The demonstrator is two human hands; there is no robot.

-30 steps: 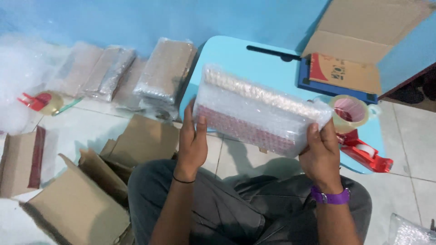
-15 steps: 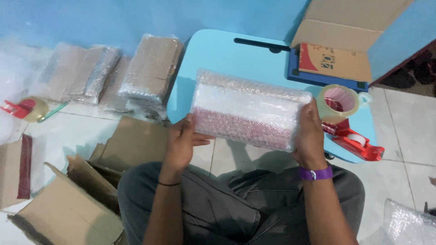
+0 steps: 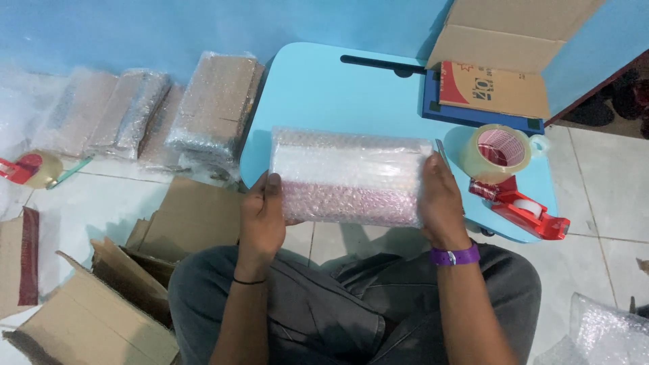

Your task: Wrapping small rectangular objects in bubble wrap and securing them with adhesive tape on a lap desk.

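I hold a rectangular parcel wrapped in bubble wrap (image 3: 348,177) level over the near edge of a light blue lap table (image 3: 338,94). My left hand (image 3: 262,215) grips its left end, thumb on top. My right hand (image 3: 441,201), with a purple wristband, grips its right end. The parcel looks white above and pinkish below through the wrap. My legs in grey trousers are crossed underneath.
A red tape dispenser with a clear tape roll (image 3: 510,179) sits on the table's right edge. An open cardboard box (image 3: 500,61) stands behind it. Several bubble-wrapped parcels (image 3: 209,108) lie on the floor at left, with flattened cardboard boxes (image 3: 101,304) and another tape dispenser (image 3: 27,169).
The parcel has been lowered and turned level, from tilted to flat between my hands. My view has shifted slightly downward and to the right.
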